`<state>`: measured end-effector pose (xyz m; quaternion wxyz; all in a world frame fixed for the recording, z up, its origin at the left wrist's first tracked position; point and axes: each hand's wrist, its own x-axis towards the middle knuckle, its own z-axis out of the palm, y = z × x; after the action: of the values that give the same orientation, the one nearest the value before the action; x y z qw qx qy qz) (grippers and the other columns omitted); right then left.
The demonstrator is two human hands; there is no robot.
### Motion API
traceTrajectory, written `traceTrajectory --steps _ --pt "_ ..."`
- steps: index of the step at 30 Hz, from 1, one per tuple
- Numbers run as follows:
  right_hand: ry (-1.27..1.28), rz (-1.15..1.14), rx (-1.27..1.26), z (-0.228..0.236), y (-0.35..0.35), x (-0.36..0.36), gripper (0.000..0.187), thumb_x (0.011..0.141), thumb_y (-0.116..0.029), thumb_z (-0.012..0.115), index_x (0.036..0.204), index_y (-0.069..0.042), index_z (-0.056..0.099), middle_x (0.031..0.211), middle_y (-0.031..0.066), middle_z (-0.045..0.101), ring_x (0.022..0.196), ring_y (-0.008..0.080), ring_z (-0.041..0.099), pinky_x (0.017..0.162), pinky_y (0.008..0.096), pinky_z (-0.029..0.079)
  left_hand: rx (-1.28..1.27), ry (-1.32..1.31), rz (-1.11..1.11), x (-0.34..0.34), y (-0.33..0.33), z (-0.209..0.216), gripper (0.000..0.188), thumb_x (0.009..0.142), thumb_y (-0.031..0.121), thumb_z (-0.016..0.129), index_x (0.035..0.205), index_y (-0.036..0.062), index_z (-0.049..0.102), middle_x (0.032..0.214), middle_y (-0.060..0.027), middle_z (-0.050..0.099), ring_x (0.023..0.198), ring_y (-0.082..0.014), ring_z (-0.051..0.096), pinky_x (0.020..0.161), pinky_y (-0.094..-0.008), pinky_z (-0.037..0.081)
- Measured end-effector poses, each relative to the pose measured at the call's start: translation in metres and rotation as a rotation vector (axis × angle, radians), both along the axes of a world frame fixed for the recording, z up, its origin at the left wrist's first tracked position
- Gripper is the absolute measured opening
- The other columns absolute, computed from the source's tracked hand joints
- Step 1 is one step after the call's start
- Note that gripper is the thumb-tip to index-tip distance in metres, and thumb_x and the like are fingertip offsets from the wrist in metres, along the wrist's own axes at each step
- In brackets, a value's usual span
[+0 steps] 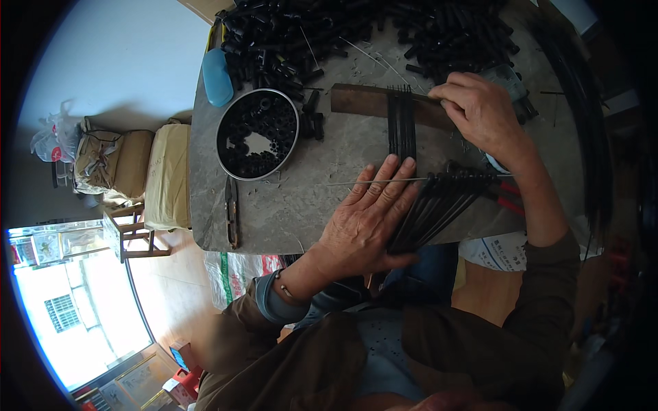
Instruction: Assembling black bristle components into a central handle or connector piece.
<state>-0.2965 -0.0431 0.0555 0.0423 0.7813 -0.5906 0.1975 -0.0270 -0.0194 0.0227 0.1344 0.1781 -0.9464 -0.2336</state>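
Left hand point(367, 222) flat, fingers extended, palm pressing down on fanned bundle of thin black rods point(439, 205) at near edge of grey worn tabletop point(308, 198). Not gripping, just pinning.

Right hand point(480, 109) curled, fingertips pinched on far end of dark brown wooden strip point(363, 101), just beside black rods crossing the strip point(402, 123). Whether anything small sits between the fingertips: cannot tell.

Thin bare metal wire point(384, 181) lying across, just past left fingertips. Red-handled pliers point(507, 198) under right wrist.

Left of left hand: round metal tin of small black rings point(258, 133), folding knife point(232, 212), blue oval case point(217, 77). Heap of short black tubes point(356, 34) beyond right hand.

Judgement: keep left palm weight even so rods stay parallel; hold strip square; avoid snagging wire.
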Motion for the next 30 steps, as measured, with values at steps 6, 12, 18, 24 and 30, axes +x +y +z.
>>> traceTrajectory --steps 6,12,18,24,30 --pt "-0.010 0.020 -0.011 0.002 0.000 0.000 0.017 0.081 -0.002 0.064 0.097 -0.004 0.069 0.083 0.0073 0.062 0.076 0.0245 0.062 0.067 0.0358 0.050 0.006 0.012 -0.004 0.001 0.000 0.000 0.102 0.065 0.053 0.078 0.141 -0.0026 0.041 0.157 -0.0218 0.021 0.147 -0.0366 0.016 0.119 -0.0492 0.016" --pt "-0.011 0.000 0.009 0.004 -0.001 0.005 0.018 0.081 0.000 0.064 0.098 -0.003 0.069 0.081 0.0078 0.060 0.073 0.0242 0.061 0.066 0.0356 0.049 0.013 0.018 -0.010 0.002 -0.001 0.000 0.101 0.066 0.054 0.077 0.142 -0.0023 0.040 0.157 -0.0216 0.021 0.147 -0.0365 0.017 0.120 -0.0490 0.016" --pt "-0.007 0.035 -0.016 0.003 -0.001 0.003 0.018 0.082 0.000 0.064 0.099 -0.003 0.069 0.081 0.0069 0.060 0.072 0.0220 0.061 0.065 0.0345 0.049 0.006 0.021 -0.017 0.003 -0.002 -0.002 0.105 0.066 0.056 0.076 0.144 -0.0014 0.036 0.156 -0.0225 0.021 0.147 -0.0375 0.017 0.119 -0.0491 0.016" --pt "0.007 -0.006 0.038 0.004 -0.004 0.008 0.018 0.083 0.000 0.064 0.099 -0.004 0.070 0.083 0.0060 0.061 0.072 0.0217 0.061 0.065 0.0330 0.049 0.008 0.059 -0.022 0.004 -0.002 -0.004 0.107 0.065 0.054 0.077 0.145 -0.0020 0.034 0.155 -0.0236 0.023 0.146 -0.0392 0.019 0.118 -0.0498 0.018" --pt "0.024 -0.012 0.027 0.005 -0.007 0.010 0.019 0.082 0.000 0.065 0.099 -0.006 0.070 0.087 0.0051 0.061 0.079 0.0216 0.062 0.068 0.0336 0.050 0.012 0.075 -0.019 0.005 -0.003 -0.001 0.099 0.068 0.056 0.075 0.140 -0.0034 0.042 0.154 -0.0231 0.025 0.146 -0.0373 0.019 0.119 -0.0488 0.017"
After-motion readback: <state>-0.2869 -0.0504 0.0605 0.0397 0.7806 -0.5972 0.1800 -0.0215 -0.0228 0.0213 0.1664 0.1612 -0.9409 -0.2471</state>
